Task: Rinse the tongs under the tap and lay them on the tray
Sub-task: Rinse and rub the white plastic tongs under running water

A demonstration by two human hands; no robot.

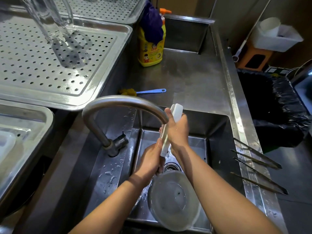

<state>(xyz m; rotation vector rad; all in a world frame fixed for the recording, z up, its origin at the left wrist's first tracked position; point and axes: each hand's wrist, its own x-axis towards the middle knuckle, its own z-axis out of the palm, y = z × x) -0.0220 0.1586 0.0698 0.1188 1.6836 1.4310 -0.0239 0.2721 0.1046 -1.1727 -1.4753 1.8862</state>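
I hold white plastic tongs (176, 112) upright over the sink (217, 130), just below the spout of the curved steel tap (121, 103). My right hand (177, 130) grips the upper part of the tongs. My left hand (152, 157) grips their lower end near the drain. Water splashes around the lower end. The perforated steel tray (55, 68) lies on the counter at the upper left, with clear glass jugs (49, 19) standing on it.
A clear round container (173, 200) sits in the sink. Two pairs of metal tongs (258, 169) rest across the sink's right rim. A yellow detergent bottle (151, 48) and a blue-handled brush (143, 92) lie behind the tap. A black-lined bin (273, 105) stands at right.
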